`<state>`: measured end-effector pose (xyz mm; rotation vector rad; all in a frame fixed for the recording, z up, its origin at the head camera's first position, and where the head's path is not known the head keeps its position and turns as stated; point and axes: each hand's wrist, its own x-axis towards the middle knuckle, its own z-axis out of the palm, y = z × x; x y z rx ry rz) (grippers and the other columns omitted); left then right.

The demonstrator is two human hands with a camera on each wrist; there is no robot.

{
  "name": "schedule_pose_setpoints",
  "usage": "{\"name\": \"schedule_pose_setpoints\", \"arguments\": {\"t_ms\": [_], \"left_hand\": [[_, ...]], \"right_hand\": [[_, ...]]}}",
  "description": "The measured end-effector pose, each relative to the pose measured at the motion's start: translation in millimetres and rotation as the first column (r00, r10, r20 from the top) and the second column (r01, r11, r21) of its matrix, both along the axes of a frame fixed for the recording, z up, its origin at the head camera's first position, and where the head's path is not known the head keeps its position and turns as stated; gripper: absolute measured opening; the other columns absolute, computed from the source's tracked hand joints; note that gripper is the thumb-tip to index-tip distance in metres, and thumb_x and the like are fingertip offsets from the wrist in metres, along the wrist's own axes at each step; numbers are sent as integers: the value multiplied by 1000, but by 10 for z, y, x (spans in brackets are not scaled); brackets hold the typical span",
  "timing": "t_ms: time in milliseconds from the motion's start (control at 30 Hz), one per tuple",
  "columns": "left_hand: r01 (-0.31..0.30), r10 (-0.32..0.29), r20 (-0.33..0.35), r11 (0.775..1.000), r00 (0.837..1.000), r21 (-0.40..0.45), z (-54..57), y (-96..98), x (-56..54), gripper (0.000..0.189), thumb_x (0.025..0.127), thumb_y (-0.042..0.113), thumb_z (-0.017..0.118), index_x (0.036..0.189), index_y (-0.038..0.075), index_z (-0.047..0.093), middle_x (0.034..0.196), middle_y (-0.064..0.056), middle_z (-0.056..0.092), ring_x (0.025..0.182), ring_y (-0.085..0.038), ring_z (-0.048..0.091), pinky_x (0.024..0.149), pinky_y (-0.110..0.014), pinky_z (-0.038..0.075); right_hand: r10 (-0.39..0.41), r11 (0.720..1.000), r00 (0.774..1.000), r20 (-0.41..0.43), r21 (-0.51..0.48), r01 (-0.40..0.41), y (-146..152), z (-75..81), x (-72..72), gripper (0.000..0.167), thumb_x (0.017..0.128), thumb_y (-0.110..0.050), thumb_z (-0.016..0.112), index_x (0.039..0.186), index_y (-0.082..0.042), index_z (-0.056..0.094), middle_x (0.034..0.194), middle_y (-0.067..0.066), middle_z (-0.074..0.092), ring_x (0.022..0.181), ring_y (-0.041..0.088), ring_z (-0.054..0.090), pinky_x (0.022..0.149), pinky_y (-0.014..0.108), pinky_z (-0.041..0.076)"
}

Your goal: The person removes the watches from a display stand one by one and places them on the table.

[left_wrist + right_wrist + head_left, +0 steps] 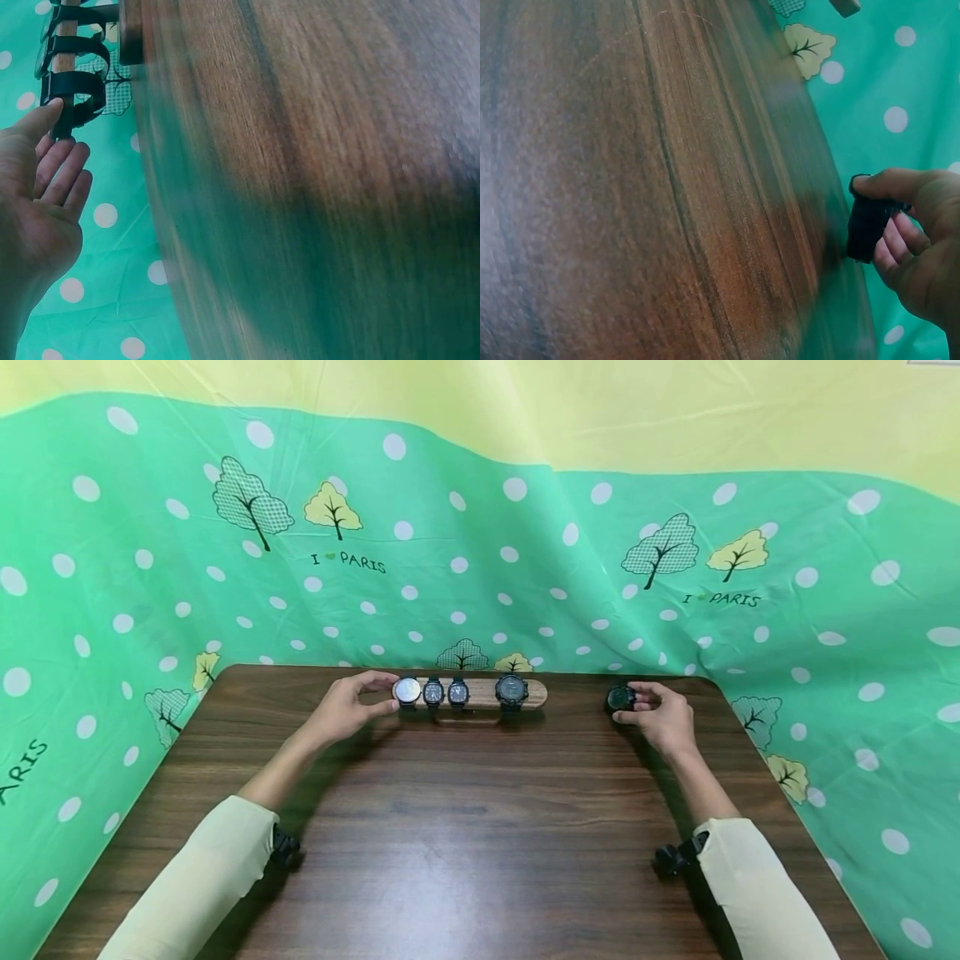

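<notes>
At the table's far edge stands a wooden watch stand (pixel 486 693) with several watches strapped round its bar. Leftmost is a watch with a pale dial (pixel 407 691). Two smaller dark watches sit beside it, and a larger black watch (pixel 512 691) is farther right, past a bare stretch of wood. My left hand (pixel 351 704) holds the stand's left end between thumb and fingers, close to the pale-dial watch. Off to the right, my right hand (pixel 666 717) pinches another black watch (pixel 620 697), whose dark strap (pixel 867 229) shows in the right wrist view.
The dark wooden table (pixel 465 827) has rounded far corners. Right behind it hangs a green and yellow curtain (pixel 480 543) with dots and trees. A black camera strap is on each wrist, over cream sleeves (pixel 195 872).
</notes>
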<state>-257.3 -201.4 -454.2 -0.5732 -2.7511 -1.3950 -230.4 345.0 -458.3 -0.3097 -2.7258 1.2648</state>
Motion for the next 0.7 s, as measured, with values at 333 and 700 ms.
{"name": "schedule_pose_setpoints", "arguments": {"t_ms": [333, 700], "left_hand": [[4, -4, 5, 1000, 1000, 6, 9, 6, 13, 45, 103, 18, 86, 144, 3, 73, 141, -22, 78, 138, -44, 71, 120, -66, 53], [5, -5, 1, 1000, 1000, 26, 8, 16, 26, 45, 102, 16, 85, 144, 2, 73, 142, -23, 78, 137, -45, 72, 120, -66, 53]], "right_hand": [[26, 999, 1000, -3, 45, -26, -18, -42, -33, 65, 90, -12, 94, 151, -10, 72, 141, 20, 75, 107, 7, 69, 81, 2, 48], [32, 998, 999, -4, 62, -31, -82, -42, -20, 63, 92, -10, 92, 151, -5, 70, 143, 24, 76, 129, 39, 74, 112, 51, 60]]}}
